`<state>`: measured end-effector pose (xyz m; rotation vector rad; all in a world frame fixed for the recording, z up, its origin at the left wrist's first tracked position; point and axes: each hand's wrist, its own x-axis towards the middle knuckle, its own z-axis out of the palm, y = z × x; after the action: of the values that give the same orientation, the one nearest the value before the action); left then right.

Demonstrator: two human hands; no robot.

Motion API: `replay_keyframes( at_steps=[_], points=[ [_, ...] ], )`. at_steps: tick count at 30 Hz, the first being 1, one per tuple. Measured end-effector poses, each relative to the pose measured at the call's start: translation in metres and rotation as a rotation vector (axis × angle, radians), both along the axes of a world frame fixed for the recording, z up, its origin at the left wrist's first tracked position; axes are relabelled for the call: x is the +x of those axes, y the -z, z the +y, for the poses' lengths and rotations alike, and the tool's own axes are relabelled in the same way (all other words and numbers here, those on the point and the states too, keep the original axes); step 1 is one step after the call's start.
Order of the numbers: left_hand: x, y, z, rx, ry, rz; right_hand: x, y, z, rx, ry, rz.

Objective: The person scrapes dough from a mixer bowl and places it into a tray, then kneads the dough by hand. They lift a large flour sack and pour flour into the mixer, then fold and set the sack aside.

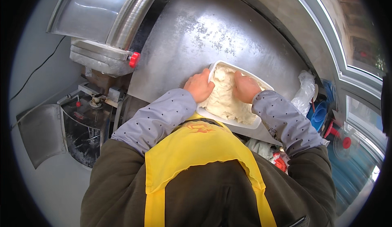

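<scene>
A white plastic tub [234,65] filled with pale dough [225,95] sits near the front edge of the metal worktop, close against the yellow apron. My left hand [199,86] grips the tub's left wall, its fingers curled over the rim. Over the far right part of the tub, my right hand [246,87] is closed in a fist and presses on the dough. Its fingertips are hidden, so whether it grasps some dough is unclear. Grey dotted oversleeves cover both forearms.
The stainless steel worktop [183,52] runs beneath the tub. A metal roller machine [134,15] with red knobs stands at upper left, above an open mixer bowl [82,135]. Clear plastic bags [304,89], blue containers [318,113] and a fan [346,142] are at right.
</scene>
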<state>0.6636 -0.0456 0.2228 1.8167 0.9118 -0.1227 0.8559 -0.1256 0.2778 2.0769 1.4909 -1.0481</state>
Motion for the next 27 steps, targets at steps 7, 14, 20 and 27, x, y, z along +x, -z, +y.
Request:
replay_keyframes(
  at_steps=[7, 14, 20, 27],
  points=[
    [0.004, 0.001, 0.005, -0.036, 0.088, 0.074, -0.015, 0.023, 0.035, -0.223, -0.041, -0.037],
    [0.005, 0.003, 0.002, -0.056, 0.04, 0.096, -0.023, 0.023, 0.066, -0.442, -0.334, -0.103],
    [0.005, 0.001, 0.001, -0.014, -0.017, 0.053, -0.031, 0.004, 0.039, -0.051, -0.092, -0.079],
    [0.011, 0.011, -0.002, -0.008, -0.013, 0.066, -0.037, 0.043, 0.033, 0.12, -0.154, 0.025]
  ],
)
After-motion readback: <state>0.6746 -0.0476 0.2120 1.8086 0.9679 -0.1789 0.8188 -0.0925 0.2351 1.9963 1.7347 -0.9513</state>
